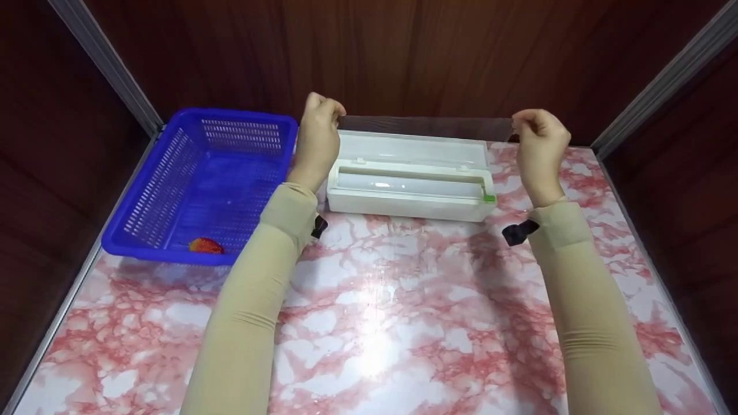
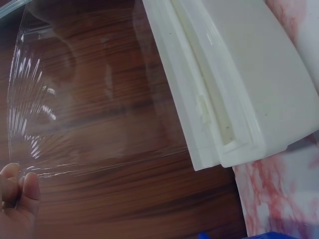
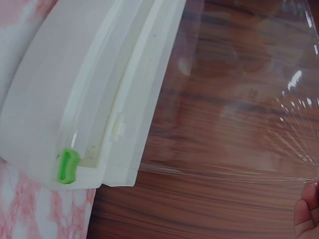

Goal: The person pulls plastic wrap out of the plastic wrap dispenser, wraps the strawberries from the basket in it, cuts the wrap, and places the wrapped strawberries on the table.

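A clear sheet of plastic wrap (image 1: 426, 125) stretches between my two hands, above and behind a white wrap dispenser box (image 1: 403, 206). My left hand (image 1: 320, 129) pinches one corner between thumb and finger; in the left wrist view creases fan out from that grip in the wrap (image 2: 94, 99). My right hand (image 1: 542, 141) pinches the opposite corner, and the right wrist view shows the same fanned creases there. The dispenser's lid (image 1: 415, 151) is raised toward the back, and a roll (image 1: 409, 185) lies inside. A green slider (image 1: 489, 198) sits at the box's right end.
To the left stands a blue plastic basket (image 1: 112, 230) with slotted sides, a red-and-yellow fruit (image 1: 206, 246) at its near end. Dark wood-grain panels (image 1: 403, 52) rise behind and at both sides of the red-and-white marbled table (image 1: 403, 323).
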Tool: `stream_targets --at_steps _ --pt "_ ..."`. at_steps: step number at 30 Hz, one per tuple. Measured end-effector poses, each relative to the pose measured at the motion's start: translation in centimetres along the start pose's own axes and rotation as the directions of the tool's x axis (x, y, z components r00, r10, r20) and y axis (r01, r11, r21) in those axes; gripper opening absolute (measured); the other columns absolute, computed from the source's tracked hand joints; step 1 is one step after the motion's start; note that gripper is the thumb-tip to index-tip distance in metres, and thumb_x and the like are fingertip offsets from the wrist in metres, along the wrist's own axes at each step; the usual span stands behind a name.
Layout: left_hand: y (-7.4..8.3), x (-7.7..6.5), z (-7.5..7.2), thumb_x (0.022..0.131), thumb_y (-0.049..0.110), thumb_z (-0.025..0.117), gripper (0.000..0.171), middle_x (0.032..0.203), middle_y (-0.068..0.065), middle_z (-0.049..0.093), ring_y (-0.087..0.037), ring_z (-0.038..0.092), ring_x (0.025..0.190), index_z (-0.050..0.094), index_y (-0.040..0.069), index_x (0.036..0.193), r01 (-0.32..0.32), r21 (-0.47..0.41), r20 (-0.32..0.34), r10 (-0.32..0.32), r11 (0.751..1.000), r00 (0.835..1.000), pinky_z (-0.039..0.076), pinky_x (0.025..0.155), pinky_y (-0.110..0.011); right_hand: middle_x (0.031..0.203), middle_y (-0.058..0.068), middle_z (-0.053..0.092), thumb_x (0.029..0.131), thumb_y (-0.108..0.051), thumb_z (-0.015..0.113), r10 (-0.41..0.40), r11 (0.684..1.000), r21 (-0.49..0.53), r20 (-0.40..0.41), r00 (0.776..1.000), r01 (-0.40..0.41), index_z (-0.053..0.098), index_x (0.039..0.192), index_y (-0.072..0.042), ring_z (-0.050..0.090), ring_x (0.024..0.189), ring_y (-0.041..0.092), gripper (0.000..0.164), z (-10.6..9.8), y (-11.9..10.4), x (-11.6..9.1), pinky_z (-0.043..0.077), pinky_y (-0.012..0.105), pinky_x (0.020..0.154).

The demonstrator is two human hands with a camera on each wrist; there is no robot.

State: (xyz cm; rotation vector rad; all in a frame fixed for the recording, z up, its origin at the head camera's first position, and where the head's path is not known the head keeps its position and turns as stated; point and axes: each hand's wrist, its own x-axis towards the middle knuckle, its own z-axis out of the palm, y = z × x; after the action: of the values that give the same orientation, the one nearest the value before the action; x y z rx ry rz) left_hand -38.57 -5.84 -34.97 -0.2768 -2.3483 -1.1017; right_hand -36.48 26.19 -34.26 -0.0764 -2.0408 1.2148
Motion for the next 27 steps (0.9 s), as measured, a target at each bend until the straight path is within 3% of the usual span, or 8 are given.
stream_targets --at_steps 9,16,27 --pt "0.6 0.8 -0.6 0.088 -0.001 0.04 0.02 0.092 -0.007 0.046 -0.01 0.049 0.08 0.059 0.003 0.086 0.009 -0.031 -0.004 -0.009 0.999 1.0 0.041 0.071 -0.014 0.07 -0.008 0.059 0.08 0.0 0.055 -0.029 0.999 -0.02 -0.034 0.999 0.028 0.067 0.071 -0.008 0.054 0.065 -0.001 0.018 -0.1 -0.6 0.8 0.042 0.013 0.063" --pt "1.2 1.1 -1.2 0.091 0.005 0.04 0.019 0.089 -0.002 0.042 -0.011 0.051 0.082 0.059 0.004 0.086 0.029 -0.076 -0.015 -0.03 0.997 0.999 0.04 0.071 -0.011 0.068 -0.004 0.061 0.079 0.003 0.056 -0.025 0.996 0.088 -0.041 0.999 0.028 0.066 0.068 -0.005 0.054 0.063 0.002 0.017 -0.9 -4.1 0.1 0.043 0.013 0.062" --pt "2.3 1.2 -2.1 0.091 0.005 0.04 0.019 0.09 -0.004 0.044 -0.007 0.046 0.08 0.058 0.002 0.085 -0.03 -0.109 -0.065 0.023 0.994 0.998 0.04 0.07 -0.013 0.066 -0.005 0.06 0.078 0.003 0.058 -0.042 0.979 0.199 -0.058 0.997 0.053 0.067 0.068 -0.005 0.055 0.063 0.006 0.016 -1.4 -4.7 0.7 0.043 0.015 0.062"
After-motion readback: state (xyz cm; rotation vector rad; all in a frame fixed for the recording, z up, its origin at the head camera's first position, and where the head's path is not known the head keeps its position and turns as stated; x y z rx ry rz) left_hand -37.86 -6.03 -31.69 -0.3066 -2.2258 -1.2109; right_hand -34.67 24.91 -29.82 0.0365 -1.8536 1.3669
